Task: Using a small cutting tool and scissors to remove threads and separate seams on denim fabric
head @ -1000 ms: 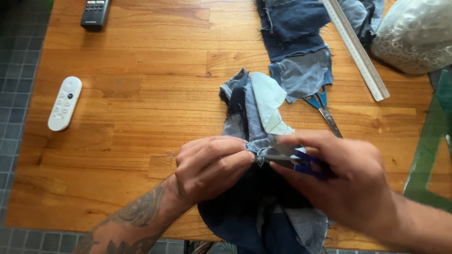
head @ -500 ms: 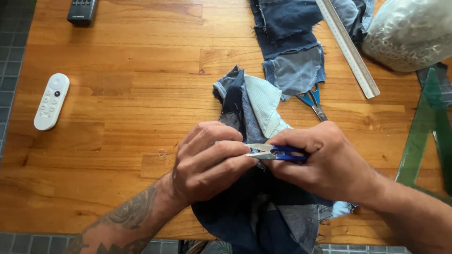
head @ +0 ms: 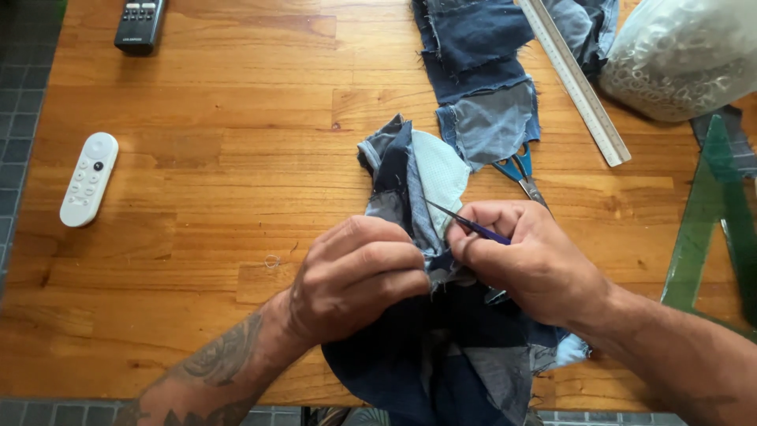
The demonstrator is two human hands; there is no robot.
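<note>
my left hand (head: pixel 359 276) pinches a bunched fold of the patchwork denim (head: pixel 410 197), fingers closed tight on the cloth just above the table's near edge. my right hand (head: pixel 530 264) grips a thin dark-blue pointed tool (head: pixel 471 225), thumb and forefinger clamped on its handle, its tip aimed up and left at a seam beside the pale mesh patch (head: pixel 440 173). the step in hand looks like picking at stitches along that seam; the next move, i judge, calls for a steady tip slid under thread only, with the fold held taut. scissors (head: pixel 520 175) lie partly under the denim strip (head: pixel 481 71); a ruler (head: pixel 576 79), a white remote (head: pixel 88 180) and a black remote (head: pixel 140 25) rest on the wooden table (head: pixel 197 118).
</note>
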